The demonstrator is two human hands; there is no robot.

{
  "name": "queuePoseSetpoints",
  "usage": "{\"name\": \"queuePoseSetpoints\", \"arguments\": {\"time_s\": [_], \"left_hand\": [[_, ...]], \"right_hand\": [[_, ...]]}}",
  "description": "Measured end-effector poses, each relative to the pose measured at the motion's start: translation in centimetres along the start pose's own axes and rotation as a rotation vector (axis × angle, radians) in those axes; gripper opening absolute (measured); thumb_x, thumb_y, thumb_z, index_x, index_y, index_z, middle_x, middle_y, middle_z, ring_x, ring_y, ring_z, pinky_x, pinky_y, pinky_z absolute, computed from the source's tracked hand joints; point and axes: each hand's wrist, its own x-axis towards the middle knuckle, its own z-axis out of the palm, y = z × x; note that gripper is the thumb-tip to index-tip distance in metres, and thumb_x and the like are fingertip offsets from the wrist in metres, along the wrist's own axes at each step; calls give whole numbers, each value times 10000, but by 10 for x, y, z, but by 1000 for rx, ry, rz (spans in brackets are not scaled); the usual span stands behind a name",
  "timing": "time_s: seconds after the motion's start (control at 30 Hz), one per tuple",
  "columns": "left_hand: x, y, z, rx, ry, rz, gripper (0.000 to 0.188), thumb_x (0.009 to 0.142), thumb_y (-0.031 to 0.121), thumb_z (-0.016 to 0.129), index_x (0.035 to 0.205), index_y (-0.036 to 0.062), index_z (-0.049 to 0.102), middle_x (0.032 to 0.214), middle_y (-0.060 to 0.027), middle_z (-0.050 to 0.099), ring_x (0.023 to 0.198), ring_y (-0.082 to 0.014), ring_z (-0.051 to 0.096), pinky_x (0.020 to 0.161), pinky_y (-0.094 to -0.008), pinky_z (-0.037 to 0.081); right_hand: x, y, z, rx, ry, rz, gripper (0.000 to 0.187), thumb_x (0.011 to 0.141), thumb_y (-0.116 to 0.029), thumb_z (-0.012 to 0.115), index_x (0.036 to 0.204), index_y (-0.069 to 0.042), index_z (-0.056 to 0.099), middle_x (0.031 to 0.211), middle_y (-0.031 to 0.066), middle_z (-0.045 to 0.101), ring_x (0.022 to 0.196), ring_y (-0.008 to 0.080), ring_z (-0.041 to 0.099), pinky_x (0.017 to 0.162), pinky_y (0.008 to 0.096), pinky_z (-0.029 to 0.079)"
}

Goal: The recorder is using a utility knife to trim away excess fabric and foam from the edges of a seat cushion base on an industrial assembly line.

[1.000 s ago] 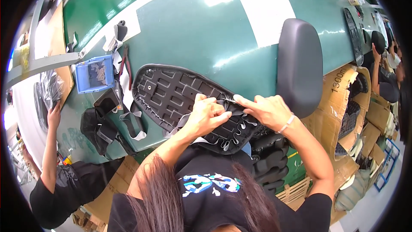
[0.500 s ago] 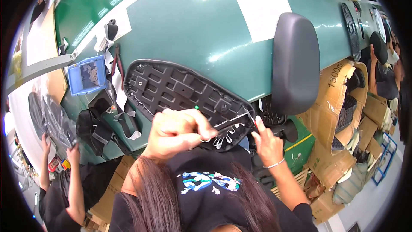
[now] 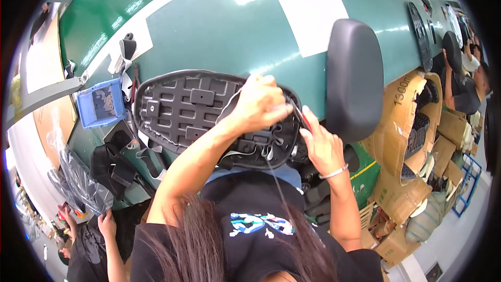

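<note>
A long black seat (image 3: 180, 91) lies underside up on the green bench's near edge, its ribbed plastic base facing me. My left hand (image 3: 261, 105) is over the seat's right end, fingers closed; whatever they pinch is hidden. Beside it, at the right rim, my right hand (image 3: 324, 149) grips a slim red-handled tool (image 3: 305, 120) whose tip points toward my left hand. The tool's exact kind does not show. A loose white cord (image 3: 269, 151) curls on the near right part of the seat, and a thin strand trails down toward my shirt.
A smooth black cushion (image 3: 355, 78) stands to the right, near an open cardboard box (image 3: 399, 125) of black parts. Left are a blue bin (image 3: 86, 110), black straps and a black fabric piece (image 3: 112, 164). Another person holds a plastic-wrapped item (image 3: 86, 183) at lower left.
My left hand has gone from the seat's near edge up and right, across its right end. The seat has turned more level and shifted left. My right hand still holds the tool.
</note>
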Motion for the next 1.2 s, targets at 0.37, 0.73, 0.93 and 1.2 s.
{"name": "queuePoseSetpoints", "arguments": {"time_s": [0.37, 0.73, 0.93, 1.2], "left_hand": [[21, -21, -67, -1195, 227, -460, 176, 821, 144, 637, 714, 24, 565, 759, -90, 553, 675, -153, 534, 637, -268, 421], [15, -17, -40, 502, 163, -213, 241, 730, 311, 688, 631, 96, 645, 674, -38, 562, 714, -209, 520, 700, -380, 349], [15, -38, -63, -157, 236, -174, 297, 714, 203, 677, 514, 91, 489, 535, 6, 428, 565, -180, 429, 675, -336, 330], [10, -49, -108, -833, 455, -532, 251, 832, 126, 640, 626, 30, 536, 726, -15, 456, 778, -146, 442, 887, -361, 370]], "right_hand": [[-15, -26, 26, -48, 57, 38, 546, 910, -253, 568, 1419, -177, 383, 753, 162, 637, 560, 382, 601, 495, 477, 470], [78, -20, -16, 88, 172, -243, 499, 913, -217, 574, 1384, -187, 416, 780, 140, 633, 586, 357, 603, 501, 432, 462], [58, -29, -3, -138, -13, -178, 556, 911, -241, 576, 1422, -159, 372, 706, 144, 587, 556, 357, 590, 475, 457, 456], [8, -42, 16, -245, 50, 12, 558, 901, -249, 588, 1420, -182, 397, 680, 120, 554, 494, 339, 560, 446, 449, 430]]}}
